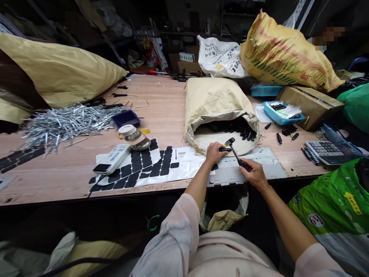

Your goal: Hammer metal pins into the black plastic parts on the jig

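Observation:
My right hand (254, 174) grips the dark handle of a small hammer (234, 150), whose metal head is raised over the table's front edge. My left hand (215, 153) is closed on a small black part (225, 149) held just under the hammer head. Both hands are in front of an open tan sack (215, 102) lying on its side, with several black parts (245, 130) spilling at its mouth. A grey flat plate (230, 175) lies under the hands.
White sheets of black adhesive pads (144, 165), a white device (111, 158) and a tape roll (134, 136) lie at left. A heap of metal rods (66, 123), a blue tray (126, 117), a calculator (327, 148), boxes and large sacks ring the wooden table (161, 107). A person sits at far right.

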Motion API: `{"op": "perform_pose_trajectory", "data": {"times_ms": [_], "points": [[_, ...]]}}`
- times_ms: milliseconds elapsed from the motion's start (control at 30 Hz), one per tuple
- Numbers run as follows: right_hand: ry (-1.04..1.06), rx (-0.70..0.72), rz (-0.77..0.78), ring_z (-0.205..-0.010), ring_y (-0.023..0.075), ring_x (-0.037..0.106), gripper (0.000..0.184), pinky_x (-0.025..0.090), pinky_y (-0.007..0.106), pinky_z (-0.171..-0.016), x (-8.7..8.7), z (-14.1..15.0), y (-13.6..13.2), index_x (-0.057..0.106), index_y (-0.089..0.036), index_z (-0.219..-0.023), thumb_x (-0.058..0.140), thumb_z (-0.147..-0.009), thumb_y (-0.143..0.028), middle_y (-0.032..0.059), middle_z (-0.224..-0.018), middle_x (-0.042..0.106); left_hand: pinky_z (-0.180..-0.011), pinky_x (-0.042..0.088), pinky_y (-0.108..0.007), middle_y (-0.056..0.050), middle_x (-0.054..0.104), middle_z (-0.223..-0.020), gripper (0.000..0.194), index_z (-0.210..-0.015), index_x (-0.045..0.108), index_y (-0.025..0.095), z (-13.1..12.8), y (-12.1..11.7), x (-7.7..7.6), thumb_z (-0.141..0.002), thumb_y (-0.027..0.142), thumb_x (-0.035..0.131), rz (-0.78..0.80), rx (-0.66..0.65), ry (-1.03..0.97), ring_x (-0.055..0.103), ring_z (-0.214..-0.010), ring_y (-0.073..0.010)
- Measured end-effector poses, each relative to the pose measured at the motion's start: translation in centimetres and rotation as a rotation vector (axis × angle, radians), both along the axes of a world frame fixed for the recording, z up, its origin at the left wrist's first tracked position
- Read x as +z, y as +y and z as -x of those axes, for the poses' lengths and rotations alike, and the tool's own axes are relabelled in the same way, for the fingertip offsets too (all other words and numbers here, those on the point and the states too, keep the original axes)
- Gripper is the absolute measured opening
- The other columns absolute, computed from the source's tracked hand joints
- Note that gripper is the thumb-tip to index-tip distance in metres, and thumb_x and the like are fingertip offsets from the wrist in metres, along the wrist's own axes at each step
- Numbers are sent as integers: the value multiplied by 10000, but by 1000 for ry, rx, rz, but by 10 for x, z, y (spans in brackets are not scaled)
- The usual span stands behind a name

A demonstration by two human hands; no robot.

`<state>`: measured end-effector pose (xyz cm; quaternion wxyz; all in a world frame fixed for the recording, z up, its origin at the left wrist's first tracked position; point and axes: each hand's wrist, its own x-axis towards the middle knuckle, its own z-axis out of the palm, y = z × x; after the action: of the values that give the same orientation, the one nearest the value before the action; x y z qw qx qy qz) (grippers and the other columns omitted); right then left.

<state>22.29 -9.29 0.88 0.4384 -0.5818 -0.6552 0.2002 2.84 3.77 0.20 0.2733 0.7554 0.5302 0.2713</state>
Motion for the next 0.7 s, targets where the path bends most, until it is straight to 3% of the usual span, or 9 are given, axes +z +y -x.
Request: {"op": "perform_pose_trajectory", "data": {"times_ms": [133, 300, 433, 533, 600, 700], "points": [[51, 29, 52, -744, 203, 665, 342, 564, 333, -715, -6, -1, 3, 774, -200, -1076, 678, -767, -310, 67, -915, 754, -891, 425, -367, -35, 675, -953, 188, -927, 770, 258, 0, -1, 1, -762, 348, 788, 7, -1, 7, 533, -1019, -246], [312, -80, 89, -747, 205, 678, 398, 577, 348, -728, -18, -8, 11, 767, -167, -1082, 717, -753, -386, 67, -884, 756, -903, 422, -369, -35, 680, -963, 171, -925, 771, 258, 0, 1, -1, -771, 331, 782, 7, -15, 10, 527, -1024, -247], [416, -164, 73, -723, 195, 666, 441, 565, 345, -712, -24, -14, 16, 761, -135, -1075, 730, -738, -418, 58, -834, 738, -914, 427, -366, -40, 659, -975, 168, -953, 760, 242, 0, -5, 9, -808, 328, 759, -10, -6, -7, 528, -1018, -237], [426, -141, 88, -733, 196, 670, 438, 563, 341, -721, -25, -14, 17, 763, -137, -1071, 732, -733, -414, 66, -853, 744, -913, 435, -369, -53, 631, -1016, 195, -1005, 749, 235, 5, -34, 21, -838, 334, 739, -150, 2, -50, 530, -1020, -230], [414, -117, 98, -753, 200, 676, 422, 566, 342, -739, -25, -13, 16, 769, -150, -1061, 741, -727, -407, 67, -864, 750, -911, 440, -380, -53, 629, -1019, 193, -1028, 742, 245, 13, -69, 24, -868, 347, 709, -255, -53, -79, 538, -1010, -224], [410, -111, 106, -756, 202, 676, 411, 570, 347, -750, -25, -12, 16, 774, -156, -1043, 753, -713, -400, 64, -853, 749, -915, 443, -408, -47, 656, -978, 169, -1025, 739, 269, 28, -132, 14, -902, 359, 666, -317, -179, -78, 567, -976, -221]]}}
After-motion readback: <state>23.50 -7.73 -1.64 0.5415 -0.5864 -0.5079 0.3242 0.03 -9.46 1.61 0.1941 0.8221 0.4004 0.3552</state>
